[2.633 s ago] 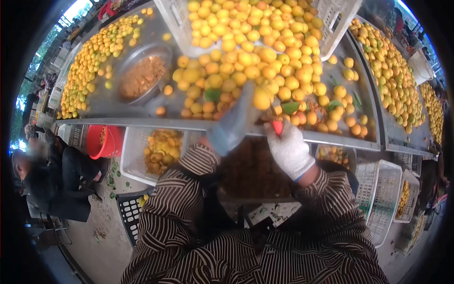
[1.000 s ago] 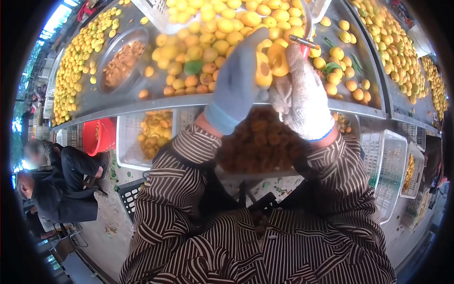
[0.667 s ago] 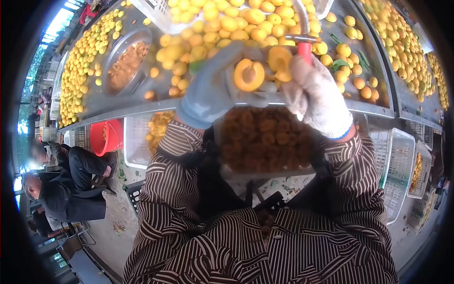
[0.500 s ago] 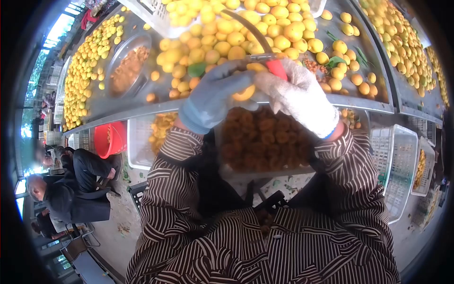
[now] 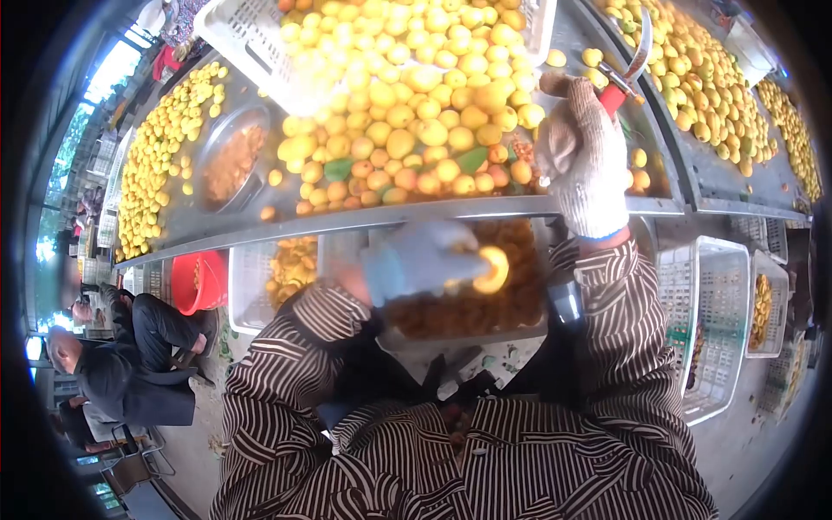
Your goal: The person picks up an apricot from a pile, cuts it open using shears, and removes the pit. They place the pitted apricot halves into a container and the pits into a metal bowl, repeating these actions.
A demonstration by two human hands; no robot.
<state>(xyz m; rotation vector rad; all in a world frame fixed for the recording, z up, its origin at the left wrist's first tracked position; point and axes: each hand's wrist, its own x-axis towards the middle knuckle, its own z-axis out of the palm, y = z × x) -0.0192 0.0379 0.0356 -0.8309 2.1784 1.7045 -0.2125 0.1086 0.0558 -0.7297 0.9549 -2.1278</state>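
Over a container of halved fruit [image 5: 468, 318] below the table edge, my left hand [image 5: 425, 258], in a blue-grey glove and blurred by motion, holds a yellow fruit piece [image 5: 492, 269] at its fingertips. My right hand [image 5: 589, 160], in a white glove, is closed round the red handle [image 5: 612, 100] of a curved knife [image 5: 641, 48], raised over the metal table's front edge. The blade points up and away from me. Yellow-orange fruit [image 5: 399, 143] lies heaped on the table between the hands and a white basket [image 5: 251, 43].
A metal bowl of orange pieces [image 5: 234, 165] stands at the left on the table [image 5: 347, 221]. Below are a red bucket [image 5: 201, 282], a white crate of fruit pieces [image 5: 251, 286] and crates [image 5: 715, 321] at the right. A person in dark clothes [image 5: 139, 373] sits at the left.
My hands have moved apart. The left hand has come down over the container with a fruit piece; the right hand has moved right with the knife. The view has shifted slightly.
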